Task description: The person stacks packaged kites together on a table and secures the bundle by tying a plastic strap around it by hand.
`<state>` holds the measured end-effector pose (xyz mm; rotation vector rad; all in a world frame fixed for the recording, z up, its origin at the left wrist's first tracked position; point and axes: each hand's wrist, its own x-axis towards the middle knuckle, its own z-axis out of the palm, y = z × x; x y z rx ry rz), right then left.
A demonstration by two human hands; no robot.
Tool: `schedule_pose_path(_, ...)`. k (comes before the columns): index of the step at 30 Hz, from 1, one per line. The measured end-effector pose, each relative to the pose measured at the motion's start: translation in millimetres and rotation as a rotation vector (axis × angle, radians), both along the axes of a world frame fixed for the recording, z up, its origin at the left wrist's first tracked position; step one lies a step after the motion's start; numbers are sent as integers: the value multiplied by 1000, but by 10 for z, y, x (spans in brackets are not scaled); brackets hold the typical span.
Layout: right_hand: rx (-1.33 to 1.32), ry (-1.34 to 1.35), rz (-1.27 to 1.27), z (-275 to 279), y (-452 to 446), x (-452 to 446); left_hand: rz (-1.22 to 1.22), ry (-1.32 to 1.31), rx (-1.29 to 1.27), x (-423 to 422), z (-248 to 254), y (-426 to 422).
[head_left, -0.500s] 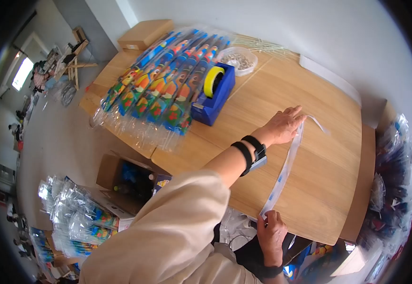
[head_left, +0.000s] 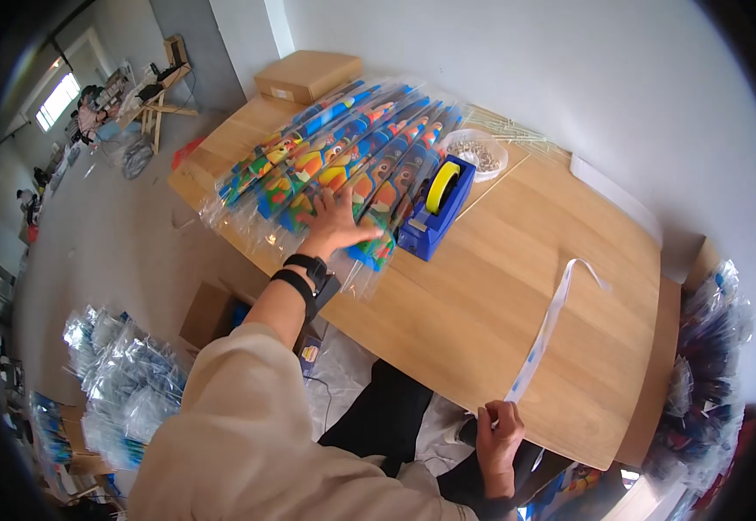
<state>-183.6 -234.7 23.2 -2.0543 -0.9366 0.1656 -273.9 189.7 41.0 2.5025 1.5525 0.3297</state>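
Note:
My left hand [head_left: 339,224], with a black band and watch on its wrist, lies fingers spread on the near end of several colourful packages [head_left: 317,158] in clear plastic. Beside them stands a blue tape dispenser [head_left: 426,230] with a yellow roll [head_left: 441,187]. Pinched in my right hand [head_left: 498,434] at the table's near edge is the lower end of a white translucent strip [head_left: 545,334]. The strip runs up the wooden table, and its far end curls over to the right.
A round plastic tub [head_left: 482,154] of small pieces and thin sticks [head_left: 517,128] lie at the back. A cardboard box [head_left: 308,75] stands at the back left. Bagged packages [head_left: 126,373] are heaped at lower left, and more [head_left: 703,391] hang at right.
My left hand has let go of the strip's far end and moved left onto the packages. My right hand still holds the near end. The camera view has shifted.

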Motion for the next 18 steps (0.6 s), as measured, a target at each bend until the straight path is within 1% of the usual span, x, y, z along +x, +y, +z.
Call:
schedule_pose_path(1,6,-12,1,93,118,22,5,186,-85,-20,104,-52)
schedule_pose_path(2,48,78,64,189,263,19,4,179,-74,-43,142,65)
schedule_pose_path(3,87,175,127,261,410,-5,-47,65,-24,-107,157,220)
schedule_pose_path(4,58,199,222,305,576,-23,-97,-49,22,-171,181,361)
schedule_pose_path(5,29,221,319,335,758,-41,-51,-104,104,-217,208,507)
schedule_pose_path(7,77,157,441,255,1186,-127,-18,-75,108,-366,311,903)
schedule_pose_path(9,100,129,440,168,1625,-249,12,-43,117,-607,366,1200)
schedule_pose_path(11,123,105,439,16,2032,-335,153,10,76,-870,393,1435)
schedule_pose_path(12,161,87,373,-89,2226,-366,152,13,79,-999,352,1563)
schedule_pose_path(13,200,68,308,-197,2397,-379,187,-28,10,-1119,292,1688)
schedule_pose_path(14,207,70,307,-303,2552,-379,221,-69,-56,-1222,242,1822)
schedule_pose_path(15,181,170,198,-405,2696,-377,247,-5,-90,-1293,236,1899)
schedule_pose_path(16,153,271,89,-489,2824,-380,247,-3,-86,-1355,228,1959)
schedule_pose_path(17,156,295,35,-568,2926,-358,246,-4,-127,-1395,218,2018)
schedule_pose_path(18,157,296,36,-512,2978,-363,245,-5,-172,-1423,211,2040)
